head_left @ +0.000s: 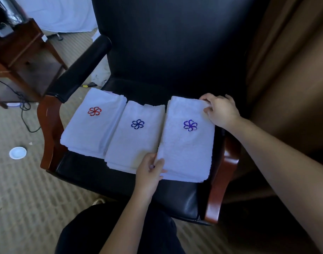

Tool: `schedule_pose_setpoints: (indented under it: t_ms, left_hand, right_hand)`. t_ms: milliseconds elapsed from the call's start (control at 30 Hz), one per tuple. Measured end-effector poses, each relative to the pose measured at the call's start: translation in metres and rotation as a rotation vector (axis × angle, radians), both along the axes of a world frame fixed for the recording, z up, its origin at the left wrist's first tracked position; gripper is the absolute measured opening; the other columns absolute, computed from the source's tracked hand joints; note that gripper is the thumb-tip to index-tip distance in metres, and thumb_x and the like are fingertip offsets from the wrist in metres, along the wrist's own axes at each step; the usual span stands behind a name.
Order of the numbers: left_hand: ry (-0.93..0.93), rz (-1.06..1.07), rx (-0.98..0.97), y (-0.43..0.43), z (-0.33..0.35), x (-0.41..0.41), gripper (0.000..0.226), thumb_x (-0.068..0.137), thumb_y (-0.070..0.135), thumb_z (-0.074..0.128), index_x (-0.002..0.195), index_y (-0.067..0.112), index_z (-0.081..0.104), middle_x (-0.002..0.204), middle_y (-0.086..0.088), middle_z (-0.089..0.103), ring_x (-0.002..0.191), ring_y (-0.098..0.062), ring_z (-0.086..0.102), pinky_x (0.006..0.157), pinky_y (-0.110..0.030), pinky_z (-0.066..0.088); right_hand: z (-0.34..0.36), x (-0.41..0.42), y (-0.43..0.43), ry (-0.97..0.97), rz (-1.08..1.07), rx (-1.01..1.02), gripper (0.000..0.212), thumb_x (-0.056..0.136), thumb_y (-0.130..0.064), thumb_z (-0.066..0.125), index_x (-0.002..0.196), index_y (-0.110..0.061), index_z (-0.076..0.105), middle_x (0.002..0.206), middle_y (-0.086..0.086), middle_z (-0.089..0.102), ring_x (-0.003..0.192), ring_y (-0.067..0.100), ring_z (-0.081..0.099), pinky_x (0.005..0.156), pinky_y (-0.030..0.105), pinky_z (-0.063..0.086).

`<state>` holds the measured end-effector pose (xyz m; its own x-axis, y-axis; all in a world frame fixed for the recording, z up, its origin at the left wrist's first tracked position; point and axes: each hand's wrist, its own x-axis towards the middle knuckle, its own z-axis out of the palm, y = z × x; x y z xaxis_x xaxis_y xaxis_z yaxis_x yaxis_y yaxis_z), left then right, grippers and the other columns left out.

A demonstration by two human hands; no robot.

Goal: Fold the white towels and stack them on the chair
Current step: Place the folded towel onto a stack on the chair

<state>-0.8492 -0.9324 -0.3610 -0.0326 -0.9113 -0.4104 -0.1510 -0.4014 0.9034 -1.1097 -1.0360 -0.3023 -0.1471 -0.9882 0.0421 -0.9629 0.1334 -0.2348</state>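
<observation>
three folded white terry towels (120, 149) lie side by side, edges touching, on the seat of the black leather armchair with wooden arms (120, 182). the left towel (93, 129) is stitched with a red flower, the middle towel (137, 142) with a blue one, the right towel (186, 149) with a purple one. the left hand (149, 171) pinches the right towel's near left corner. the right hand (221, 110), fingers (207, 102) curled, grips its far right corner.

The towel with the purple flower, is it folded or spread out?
Folded. The purple-flower towel lies as a compact rectangle on the chair seat, with stacked layers showing at its near edge.
</observation>
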Motion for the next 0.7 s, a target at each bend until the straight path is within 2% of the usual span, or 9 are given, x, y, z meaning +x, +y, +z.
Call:
schedule_pose_setpoints:
  t_ms: [67,167,233,333,500,600,700]
  left_hand:
    - [-0.052,-0.024,0.005,-0.002,-0.007,0.001,0.006,0.095,0.022,0.056,0.101,0.021,0.059,0.100,0.007,0.063,0.079,-0.016,0.072,0.078,-0.039,0.059]
    - [-0.137,-0.054,-0.036,0.002,-0.019,0.004,0.004,0.096,0.025,0.056,0.099,0.027,0.058,0.096,0.008,0.062,0.075,-0.011,0.070,0.071,-0.035,0.060]
    - [-0.136,-0.038,-0.046,0.004,-0.021,0.002,0.004,0.096,0.024,0.057,0.100,0.025,0.059,0.094,0.008,0.062,0.076,-0.012,0.070,0.068,-0.031,0.059]
    - [-0.099,-0.008,-0.032,0.004,-0.021,0.002,0.004,0.094,0.023,0.061,0.096,0.020,0.061,0.091,0.009,0.062,0.074,-0.011,0.070,0.074,-0.033,0.059]
    - [-0.008,0.012,0.017,0.009,-0.021,0.005,0.009,0.091,0.024,0.066,0.095,0.016,0.064,0.093,0.005,0.065,0.082,-0.014,0.071,0.087,-0.036,0.057]
    - [-0.001,0.016,0.024,0.011,-0.021,0.004,0.010,0.091,0.026,0.066,0.095,0.017,0.063,0.093,0.006,0.066,0.084,-0.013,0.071,0.091,-0.040,0.055]
    - [-0.008,0.014,0.019,0.011,-0.022,0.004,0.011,0.091,0.027,0.066,0.096,0.017,0.063,0.095,0.005,0.066,0.083,-0.013,0.071,0.093,-0.042,0.053]
  right_hand:
    - [-0.004,-0.001,-0.004,0.114,0.007,0.042,0.033,0.094,-0.020,0.053,0.126,-0.026,0.053,0.100,0.003,0.066,0.107,0.023,0.054,0.117,0.039,0.011]
    - [-0.012,0.001,-0.007,0.271,0.000,0.084,0.033,0.094,-0.037,0.055,0.126,-0.029,0.057,0.115,0.004,0.061,0.115,0.024,0.051,0.116,0.041,0.013]
    - [-0.015,0.001,-0.008,0.338,-0.033,0.076,0.039,0.093,-0.043,0.057,0.126,-0.024,0.057,0.118,0.007,0.059,0.116,0.027,0.051,0.115,0.039,0.018]
    - [-0.017,0.004,-0.005,0.400,-0.056,0.002,0.044,0.089,-0.041,0.063,0.121,-0.012,0.053,0.111,0.009,0.062,0.109,0.028,0.055,0.109,0.039,0.027]
    - [-0.013,0.006,0.001,0.368,-0.062,-0.063,0.026,0.087,-0.032,0.067,0.105,-0.014,0.060,0.104,0.008,0.059,0.104,0.027,0.051,0.095,0.041,0.033]
    - [-0.013,0.006,0.001,0.325,0.003,-0.042,0.005,0.091,-0.021,0.057,0.094,-0.019,0.061,0.095,0.002,0.064,0.092,0.024,0.056,0.092,0.039,0.033]
    - [-0.014,0.004,0.000,0.177,0.009,0.019,0.018,0.093,-0.021,0.047,0.091,-0.026,0.064,0.089,-0.005,0.067,0.087,0.022,0.060,0.094,0.035,0.035]
